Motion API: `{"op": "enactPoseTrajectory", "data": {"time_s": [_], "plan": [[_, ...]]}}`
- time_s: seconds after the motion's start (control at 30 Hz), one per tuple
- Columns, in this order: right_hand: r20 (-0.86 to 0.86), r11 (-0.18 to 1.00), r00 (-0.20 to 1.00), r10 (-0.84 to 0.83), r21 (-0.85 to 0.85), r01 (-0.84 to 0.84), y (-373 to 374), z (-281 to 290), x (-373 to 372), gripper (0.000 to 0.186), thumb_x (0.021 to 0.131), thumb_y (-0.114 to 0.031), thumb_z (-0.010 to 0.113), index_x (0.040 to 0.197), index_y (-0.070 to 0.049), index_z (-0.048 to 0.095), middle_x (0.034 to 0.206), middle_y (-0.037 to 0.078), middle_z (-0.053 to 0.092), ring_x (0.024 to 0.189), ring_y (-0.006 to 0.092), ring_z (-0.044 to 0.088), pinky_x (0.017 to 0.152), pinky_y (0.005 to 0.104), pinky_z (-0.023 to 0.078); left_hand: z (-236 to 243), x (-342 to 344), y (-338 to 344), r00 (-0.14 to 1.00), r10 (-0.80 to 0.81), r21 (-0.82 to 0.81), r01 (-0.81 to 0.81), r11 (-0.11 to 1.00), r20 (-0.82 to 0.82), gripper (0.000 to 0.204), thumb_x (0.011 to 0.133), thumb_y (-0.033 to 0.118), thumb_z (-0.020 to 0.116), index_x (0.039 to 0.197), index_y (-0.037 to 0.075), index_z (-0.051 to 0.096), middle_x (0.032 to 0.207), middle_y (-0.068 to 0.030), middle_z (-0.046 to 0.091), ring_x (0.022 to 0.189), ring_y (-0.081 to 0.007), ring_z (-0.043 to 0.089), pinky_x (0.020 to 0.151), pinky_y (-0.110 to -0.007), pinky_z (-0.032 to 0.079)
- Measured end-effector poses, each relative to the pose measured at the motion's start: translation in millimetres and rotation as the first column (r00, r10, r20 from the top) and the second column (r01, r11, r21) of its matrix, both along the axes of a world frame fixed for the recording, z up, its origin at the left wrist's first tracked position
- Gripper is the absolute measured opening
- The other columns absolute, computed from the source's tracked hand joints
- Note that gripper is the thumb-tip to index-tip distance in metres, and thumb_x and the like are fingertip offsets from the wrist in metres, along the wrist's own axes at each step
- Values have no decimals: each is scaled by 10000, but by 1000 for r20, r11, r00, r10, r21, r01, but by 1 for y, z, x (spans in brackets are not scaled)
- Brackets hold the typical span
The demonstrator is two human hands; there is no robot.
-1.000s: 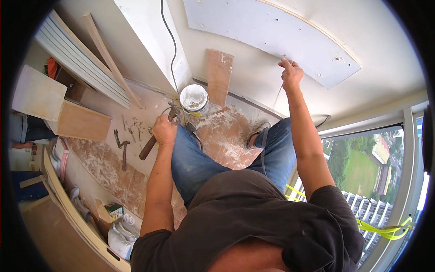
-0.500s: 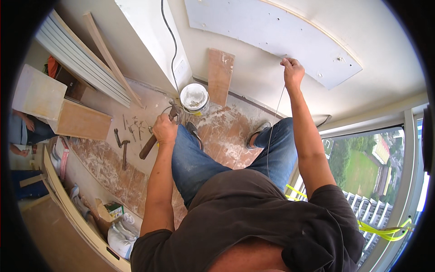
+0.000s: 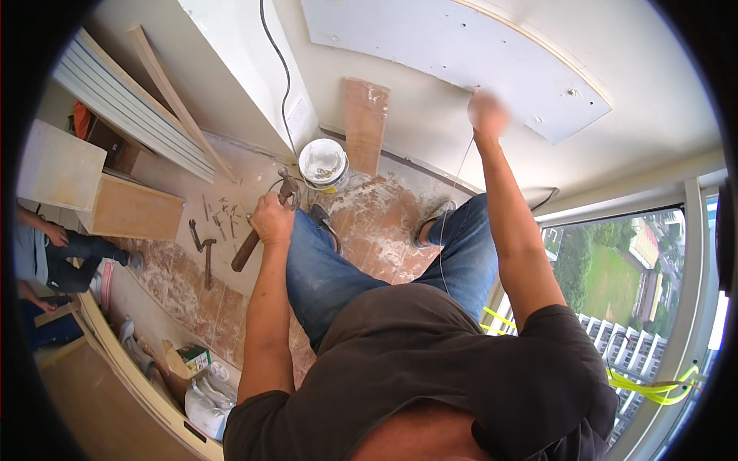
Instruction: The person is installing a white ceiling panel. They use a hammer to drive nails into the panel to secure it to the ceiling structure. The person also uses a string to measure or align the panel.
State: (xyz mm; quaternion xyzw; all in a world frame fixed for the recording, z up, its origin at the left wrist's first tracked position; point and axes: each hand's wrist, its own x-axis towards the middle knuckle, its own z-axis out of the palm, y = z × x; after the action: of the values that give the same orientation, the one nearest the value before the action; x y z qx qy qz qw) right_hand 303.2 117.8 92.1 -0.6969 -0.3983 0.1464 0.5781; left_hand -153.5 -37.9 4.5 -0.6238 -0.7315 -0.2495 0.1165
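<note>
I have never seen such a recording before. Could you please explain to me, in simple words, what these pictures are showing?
There is no machine here, only a person with two bare hands. Every picture comes from one wide fisheye camera worn on the head, looking down, so straight edges look bent. Left in the picture is the person's left.

The left hand grips a hammer. The right hand is raised to the lower edge of a pale panel on the wall; it is blurred, so its grip is unclear. A thin line hangs below it.

On the dusty floor are loose tools and a white bucket. Another person is at the far left.
</note>
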Motion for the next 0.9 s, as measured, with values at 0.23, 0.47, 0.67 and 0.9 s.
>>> {"op": "enactPoseTrajectory", "data": {"time_s": [0.23,0.47,0.67,0.9], "plan": [[22,999,999,-28,29,27,7,3,1,326,901,-292,691,806,17,722,657,98,674,617,174,581,644,334,478,2,1,-1,1000,31,-28,-31,999,-1,151,770,188,723,774,89,610,804,-131,651,709,-367,659,647,-511,519],[252,978,956,-149,-103,180,2,12,-8,401,909,-374,694,775,4,705,637,163,631,593,299,587,626,389,482,-2,-3,1,1000,-4,12,4,1000,8,170,766,184,725,755,82,590,787,-139,646,694,-372,656,630,-499,527],[349,972,914,-206,-33,232,11,-10,-8,366,954,-389,622,833,-63,735,711,179,669,650,360,627,651,444,497,-2,-2,0,1000,-11,47,10,999,4,158,759,163,723,753,84,586,777,-135,641,682,-370,651,619,-494,526],[383,973,898,-218,11,231,18,-25,-5,395,972,-380,591,847,-31,729,735,208,669,689,382,635,680,453,500,-2,-4,-1,1000,-9,43,8,999,16,156,755,155,727,750,85,587,773,-132,638,680,-366,650,616,-494,525]]}}
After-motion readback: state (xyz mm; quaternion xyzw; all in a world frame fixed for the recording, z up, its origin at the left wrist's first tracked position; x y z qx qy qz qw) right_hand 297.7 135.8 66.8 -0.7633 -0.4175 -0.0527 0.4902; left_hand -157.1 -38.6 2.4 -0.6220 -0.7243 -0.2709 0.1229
